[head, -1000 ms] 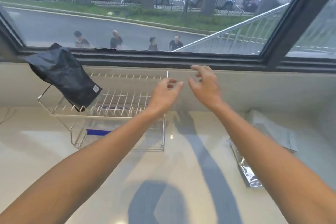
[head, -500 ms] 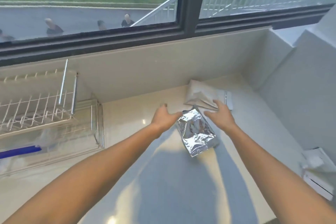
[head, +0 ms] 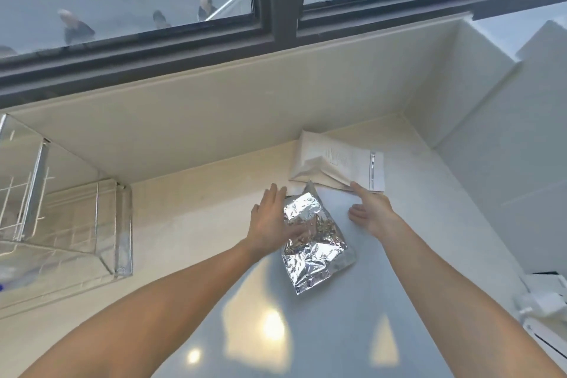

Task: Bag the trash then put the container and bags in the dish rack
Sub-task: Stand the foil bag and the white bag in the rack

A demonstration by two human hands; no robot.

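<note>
A crinkled silver foil bag [head: 316,242] lies flat on the white counter [head: 306,331]. My left hand [head: 270,221] rests against its left edge, fingers spread, thumb on the foil. My right hand [head: 371,212] hovers just right of the bag with fingers apart, its index fingertip touching a white paper bag [head: 331,163] that lies behind the foil bag near the wall. The wire dish rack [head: 61,224] stands at the far left, only partly in view.
A dark-framed window [head: 276,9] runs above the counter's back wall. A white side wall [head: 506,163] closes the counter on the right. A white plug and small box [head: 546,301] sit at the right edge.
The view swung right from the dish rack to the bags. Both hands left the rack and came down beside the foil bag; my left hand now touches it.
</note>
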